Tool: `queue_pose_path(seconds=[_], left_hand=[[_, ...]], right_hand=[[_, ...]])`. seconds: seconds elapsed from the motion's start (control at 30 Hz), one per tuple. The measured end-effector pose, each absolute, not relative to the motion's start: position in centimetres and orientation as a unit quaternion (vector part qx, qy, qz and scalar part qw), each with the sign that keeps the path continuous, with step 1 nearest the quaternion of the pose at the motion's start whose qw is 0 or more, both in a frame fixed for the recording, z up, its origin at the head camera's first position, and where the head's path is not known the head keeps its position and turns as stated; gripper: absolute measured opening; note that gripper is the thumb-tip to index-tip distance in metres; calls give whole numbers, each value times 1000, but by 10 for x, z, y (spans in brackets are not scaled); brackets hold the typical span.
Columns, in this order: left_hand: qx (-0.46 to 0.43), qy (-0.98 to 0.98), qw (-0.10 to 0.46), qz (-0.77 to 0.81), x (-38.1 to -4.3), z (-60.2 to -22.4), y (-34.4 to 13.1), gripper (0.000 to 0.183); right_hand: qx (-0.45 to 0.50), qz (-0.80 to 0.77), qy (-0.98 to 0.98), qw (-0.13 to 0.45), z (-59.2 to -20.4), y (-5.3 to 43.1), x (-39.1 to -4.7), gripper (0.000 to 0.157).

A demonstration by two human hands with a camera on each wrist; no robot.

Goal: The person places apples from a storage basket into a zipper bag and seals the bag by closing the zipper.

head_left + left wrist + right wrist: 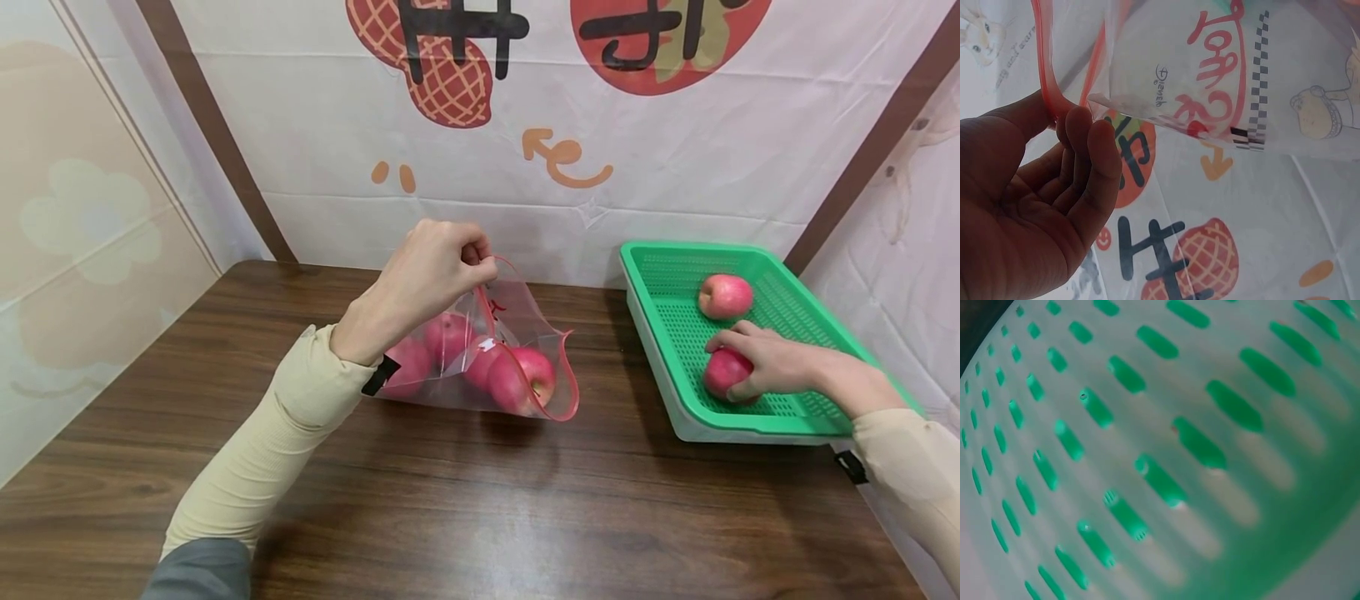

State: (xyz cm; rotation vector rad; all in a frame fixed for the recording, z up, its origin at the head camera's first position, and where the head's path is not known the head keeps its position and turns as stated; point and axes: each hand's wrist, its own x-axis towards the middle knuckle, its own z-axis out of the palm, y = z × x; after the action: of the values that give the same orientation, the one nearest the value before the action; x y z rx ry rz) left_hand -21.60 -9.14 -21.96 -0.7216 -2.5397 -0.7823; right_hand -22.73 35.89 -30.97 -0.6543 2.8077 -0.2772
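My left hand (433, 265) pinches the red-edged rim of a clear zip bag (517, 304) and holds it up. Printed red lettering shows on the bag (1179, 81) in the left wrist view, where the fingers of my left hand (1054, 181) curl in at its red edge. Several red apples (521, 382) lie inside the bag, which rests on the table with its mouth gaping to the right. Over in the green basket (678, 333), my right hand (780, 362) curls its fingers and thumb round an apple (723, 372). Another apple (726, 297) sits behind it.
The dark wooden table (480, 500) runs up to a printed white cloth (480, 167) at the back. The basket has raised sides and stands at the table's right. Only the basket's slotted wall (1147, 450) fills the right wrist view; the hand is hidden there.
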Motion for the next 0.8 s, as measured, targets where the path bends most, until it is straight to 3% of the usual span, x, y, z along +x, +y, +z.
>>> queue_pose_path(seconds=[0.8], left_hand=[[-262, -903, 193, -280, -217, -220, -92, 12]], right_hand=[[-250, -69, 964, 62, -301, 357, -228, 59]])
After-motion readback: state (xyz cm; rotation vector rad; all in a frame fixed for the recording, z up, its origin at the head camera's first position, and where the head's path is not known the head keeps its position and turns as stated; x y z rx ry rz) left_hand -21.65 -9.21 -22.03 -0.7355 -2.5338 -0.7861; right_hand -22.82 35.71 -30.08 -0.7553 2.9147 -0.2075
